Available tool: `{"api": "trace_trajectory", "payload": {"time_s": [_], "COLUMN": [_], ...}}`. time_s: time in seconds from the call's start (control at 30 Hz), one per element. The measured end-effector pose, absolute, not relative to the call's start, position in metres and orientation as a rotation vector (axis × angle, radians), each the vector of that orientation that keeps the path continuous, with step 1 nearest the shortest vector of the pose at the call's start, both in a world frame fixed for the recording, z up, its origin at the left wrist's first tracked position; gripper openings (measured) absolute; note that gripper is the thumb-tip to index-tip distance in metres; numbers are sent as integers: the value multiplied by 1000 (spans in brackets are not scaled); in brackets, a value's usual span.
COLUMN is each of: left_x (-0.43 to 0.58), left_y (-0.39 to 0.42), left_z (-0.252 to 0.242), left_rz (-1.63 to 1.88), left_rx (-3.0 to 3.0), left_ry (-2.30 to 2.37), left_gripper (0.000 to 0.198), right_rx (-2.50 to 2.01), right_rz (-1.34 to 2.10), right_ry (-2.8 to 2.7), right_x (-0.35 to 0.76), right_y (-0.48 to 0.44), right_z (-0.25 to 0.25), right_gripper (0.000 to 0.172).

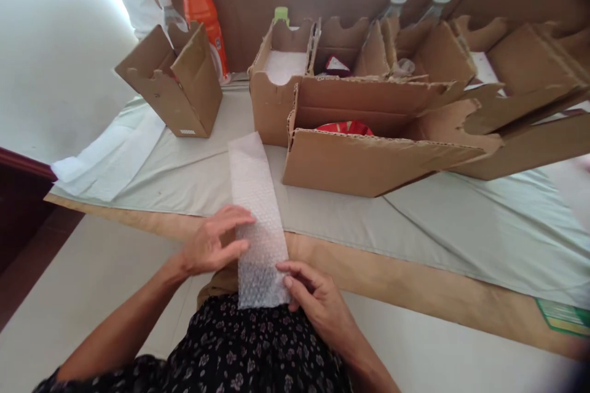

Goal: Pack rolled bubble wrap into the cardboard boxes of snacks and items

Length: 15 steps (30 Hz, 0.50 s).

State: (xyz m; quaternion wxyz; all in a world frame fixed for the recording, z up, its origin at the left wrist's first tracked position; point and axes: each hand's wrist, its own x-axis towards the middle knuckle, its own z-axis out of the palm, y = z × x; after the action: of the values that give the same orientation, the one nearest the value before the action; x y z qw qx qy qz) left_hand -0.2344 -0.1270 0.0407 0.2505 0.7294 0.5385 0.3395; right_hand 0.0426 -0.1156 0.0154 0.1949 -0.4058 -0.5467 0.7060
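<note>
A long strip of bubble wrap (258, 215) lies over the cloth and runs across the table's front edge down to my lap. My left hand (216, 239) rests at the strip's left side, its thumb and fingers apart, with the fingertips over the wrap. On the other side, my right hand (316, 295) has its thumb and forefinger closed at the strip's right edge, near the lower end. The strip looks flat, and its far end reaches close to the cardboard boxes.
Cardboard bins (271, 104) stand in a row behind the strip; one long box (345, 166) holds something red. At left are a narrow box (198, 92), an orange bottle (200, 6) and more white wrap (110, 159). A green packet (562, 316) lies at the right front edge.
</note>
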Motion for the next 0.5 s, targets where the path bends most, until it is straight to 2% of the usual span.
{"api": "trace_trajectory", "payload": {"time_s": [0.17, 0.2, 0.27, 0.33, 0.4, 0.5], "left_x": [-232, -231, -225, -218, -212, -207], "left_y": [-177, -178, -173, -164, -155, -145], "left_z": [28, 26, 21, 17, 12, 7], "left_rz": [970, 986, 1021, 1062, 1091, 1081], "left_rx": [1633, 1596, 1524, 1460, 1461, 1622], "left_ry": [1263, 1285, 1433, 1665, 1857, 2018], "left_gripper": [90, 96, 89, 66, 53, 55], "right_rx": [-1022, -990, -948, -939, -944, -967], "right_rz": [2111, 2130, 2153, 2129, 2078, 1932], "right_ry": [-1099, -1030, -973, -1002, -1076, -1255], "right_x": [24, 18, 6, -3, -9, -6], "right_y": [-97, -92, -84, -76, -71, -70], "right_z": [27, 28, 26, 22, 18, 15], "right_gripper": [43, 45, 46, 48, 55, 69]}}
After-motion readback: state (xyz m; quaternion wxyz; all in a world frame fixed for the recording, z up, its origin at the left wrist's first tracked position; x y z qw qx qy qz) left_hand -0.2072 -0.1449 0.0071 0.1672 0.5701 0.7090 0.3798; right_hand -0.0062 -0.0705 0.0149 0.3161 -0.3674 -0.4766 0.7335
